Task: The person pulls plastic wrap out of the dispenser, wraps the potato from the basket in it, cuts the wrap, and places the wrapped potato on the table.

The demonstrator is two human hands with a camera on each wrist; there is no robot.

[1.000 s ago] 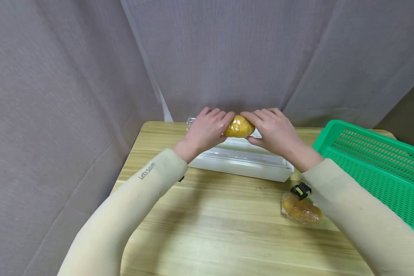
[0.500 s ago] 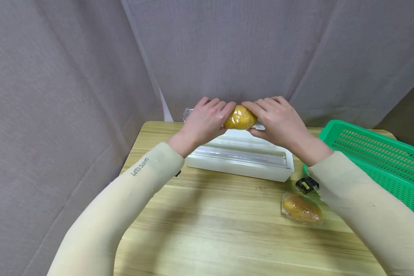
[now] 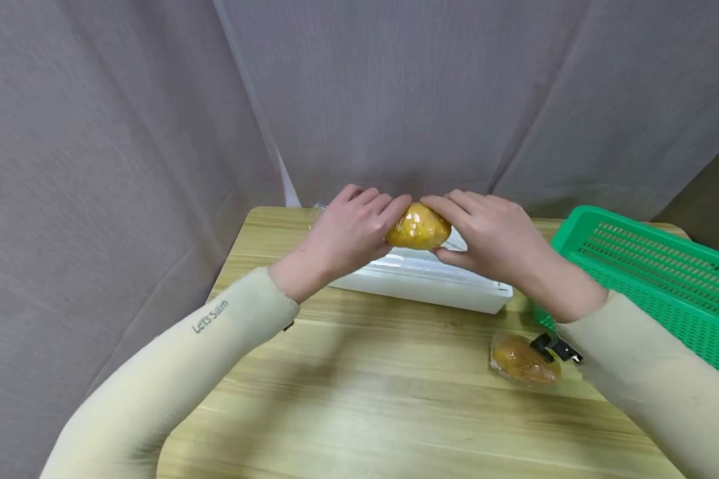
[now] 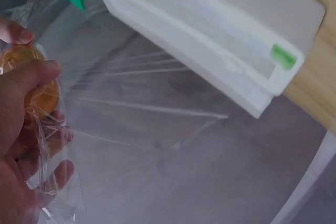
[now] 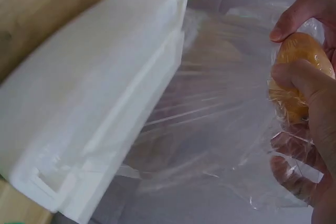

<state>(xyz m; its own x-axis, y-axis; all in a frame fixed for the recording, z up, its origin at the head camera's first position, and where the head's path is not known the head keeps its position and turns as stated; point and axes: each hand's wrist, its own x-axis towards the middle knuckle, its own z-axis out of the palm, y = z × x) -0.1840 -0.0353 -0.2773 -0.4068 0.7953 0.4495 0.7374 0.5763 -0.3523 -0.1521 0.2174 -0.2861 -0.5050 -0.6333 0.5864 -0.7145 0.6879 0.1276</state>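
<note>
In the head view both hands hold a yellow mango (image 3: 419,227) over the far side of the table. My left hand (image 3: 355,233) grips its left end and my right hand (image 3: 492,234) its right end, fingers on top and thumbs on the near side. Clear cling film (image 5: 215,103) wraps the mango and stretches, creased, from it to a white cling film dispenser (image 3: 419,286). The dispenser stands on the table below the hands, which partly cover it. In the left wrist view loose film (image 4: 58,192) hangs around the fingers.
A second mango (image 3: 518,359), wrapped in film, lies on the wooden table (image 3: 359,399) near the right wrist. At the right stands a green plastic basket (image 3: 665,286) with slotted sides. A grey curtain (image 3: 395,100) hangs behind the table's far edge.
Both hands rose away with the mango, then came back down toward the dispenser, now covering more of it. The forearms have spread outward, and the right wrist camera now overlaps the second mango.
</note>
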